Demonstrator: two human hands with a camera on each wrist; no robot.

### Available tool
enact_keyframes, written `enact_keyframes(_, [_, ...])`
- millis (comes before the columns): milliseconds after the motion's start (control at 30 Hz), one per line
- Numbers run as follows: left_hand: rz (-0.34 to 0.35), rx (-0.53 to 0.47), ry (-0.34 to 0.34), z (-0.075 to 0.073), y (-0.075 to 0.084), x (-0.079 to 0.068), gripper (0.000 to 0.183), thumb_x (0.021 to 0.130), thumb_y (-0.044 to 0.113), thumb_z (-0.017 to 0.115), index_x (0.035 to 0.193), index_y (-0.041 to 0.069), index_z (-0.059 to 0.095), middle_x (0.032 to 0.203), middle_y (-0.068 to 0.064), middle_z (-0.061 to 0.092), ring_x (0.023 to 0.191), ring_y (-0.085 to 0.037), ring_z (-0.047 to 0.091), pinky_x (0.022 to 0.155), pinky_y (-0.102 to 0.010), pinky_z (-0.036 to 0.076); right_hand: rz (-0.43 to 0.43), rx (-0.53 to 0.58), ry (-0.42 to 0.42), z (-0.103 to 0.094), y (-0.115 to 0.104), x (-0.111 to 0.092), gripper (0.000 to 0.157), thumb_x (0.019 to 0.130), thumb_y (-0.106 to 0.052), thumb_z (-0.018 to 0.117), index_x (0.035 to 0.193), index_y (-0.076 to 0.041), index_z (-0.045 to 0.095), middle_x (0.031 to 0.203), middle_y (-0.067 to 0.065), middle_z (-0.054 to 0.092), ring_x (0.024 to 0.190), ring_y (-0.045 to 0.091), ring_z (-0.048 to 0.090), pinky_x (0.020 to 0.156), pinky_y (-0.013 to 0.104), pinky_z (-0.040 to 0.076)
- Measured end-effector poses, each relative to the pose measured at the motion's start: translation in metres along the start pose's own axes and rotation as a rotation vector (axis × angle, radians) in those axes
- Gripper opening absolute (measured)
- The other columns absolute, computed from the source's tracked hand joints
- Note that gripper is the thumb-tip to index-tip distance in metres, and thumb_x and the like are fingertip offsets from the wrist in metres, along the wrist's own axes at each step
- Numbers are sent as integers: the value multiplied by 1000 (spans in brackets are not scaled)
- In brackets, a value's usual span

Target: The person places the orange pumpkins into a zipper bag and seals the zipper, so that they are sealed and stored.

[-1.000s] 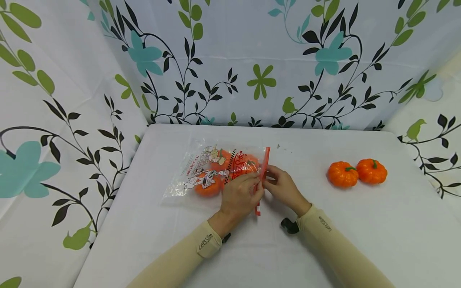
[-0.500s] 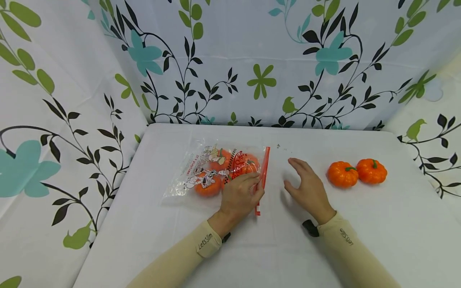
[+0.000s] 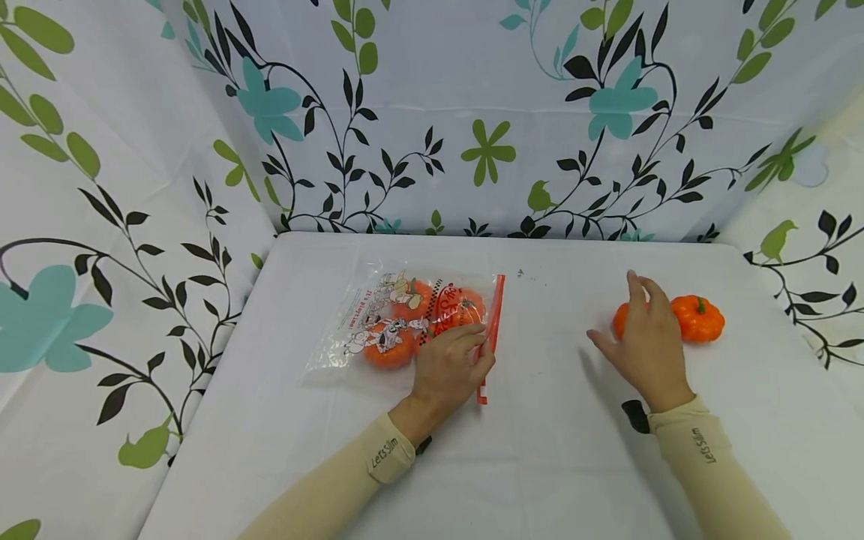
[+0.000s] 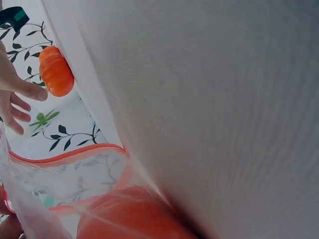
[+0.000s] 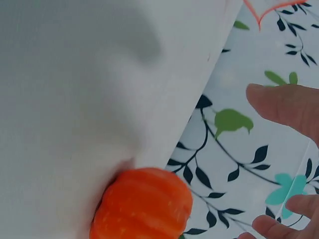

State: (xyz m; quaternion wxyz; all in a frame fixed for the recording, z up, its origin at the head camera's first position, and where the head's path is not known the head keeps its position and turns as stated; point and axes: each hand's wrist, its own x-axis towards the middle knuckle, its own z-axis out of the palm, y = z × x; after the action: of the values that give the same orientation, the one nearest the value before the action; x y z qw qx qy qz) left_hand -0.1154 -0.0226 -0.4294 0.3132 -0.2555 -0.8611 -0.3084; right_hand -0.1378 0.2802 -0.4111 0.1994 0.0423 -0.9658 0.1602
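LIVE: right hand (image 3: 641, 349) hovers at left loose pumpkin (image 3: 619, 319), thumb and fingers apart | clearly the nearer hand | left hand (image 3: 454, 367), well left, pinches bag (image 3: 354, 319) at red edge (image 3: 496, 304)

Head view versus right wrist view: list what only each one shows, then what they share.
Only the head view: the left hand gripping the clear bag, the bagged pumpkins, the sleeves, and two loose pumpkins, one partly hidden by the right hand.

Only the right wrist view: a gap between the right thumb and one loose pumpkin, with curtain behind it.

Both: the right hand (just thumb and some fingers in the wrist view), a loose pumpkin, the table, the curtain, and a red edge, probably the bag's in the wrist view.
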Motion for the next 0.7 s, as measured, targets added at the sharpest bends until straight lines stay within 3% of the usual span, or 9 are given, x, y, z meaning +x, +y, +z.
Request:
enact_keyframes(333, [3, 4, -16, 1, 0, -2, 16, 79, 8, 80, 93, 3, 81, 101, -6, 77, 95, -15, 74, 80, -27, 58, 246, 169, -270, -13, 37, 8, 135, 73, -47, 88, 160, -1, -4, 158, 38, 10, 140, 59, 20, 101, 77, 28])
enact_keyframes(700, [13, 7, -21, 1, 1, 0, 13, 80, 8, 79, 91, 1, 80, 100, -6, 77, 93, -15, 74, 78, -27, 59, 331, 205, -377, -19, 55, 5, 131, 76, -54, 83, 157, 8, 1, 149, 42, 22, 128, 60, 31, 99, 77, 31])
